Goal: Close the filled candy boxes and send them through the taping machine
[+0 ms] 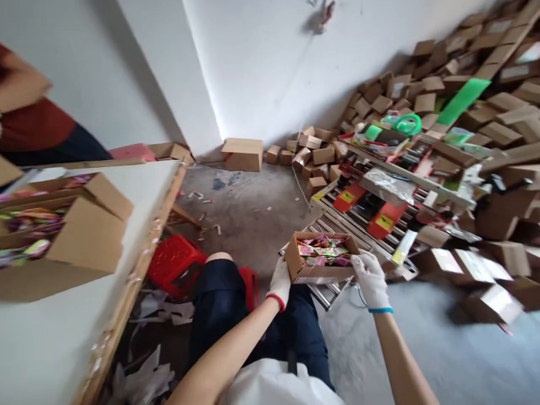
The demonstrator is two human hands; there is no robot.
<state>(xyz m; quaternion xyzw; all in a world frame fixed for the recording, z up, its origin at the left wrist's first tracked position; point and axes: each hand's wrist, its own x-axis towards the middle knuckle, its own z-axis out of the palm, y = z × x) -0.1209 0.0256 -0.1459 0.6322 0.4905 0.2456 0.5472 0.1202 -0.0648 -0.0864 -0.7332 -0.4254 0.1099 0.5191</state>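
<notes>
An open cardboard box [320,274] full of small wrapped candies [324,251] is held up in front of my knees. My left hand [280,281], in a white glove with a red cuff, grips its left end. At the right end is my right hand [372,278], gloved in white with a blue cuff, its fingers closed on the box's corner. The undersides of both hands' grips are hidden. Just beyond the box lies the roller conveyor [333,222] of a box-sealing machine with red guides [351,195].
At left stands a white table [139,185] bearing larger open cartons [90,233] of candies; a person [40,121] is behind it. A red stool [175,267] sits below. Small cardboard boxes [426,101] heap up at right. Green tape [408,124] lies atop the machine.
</notes>
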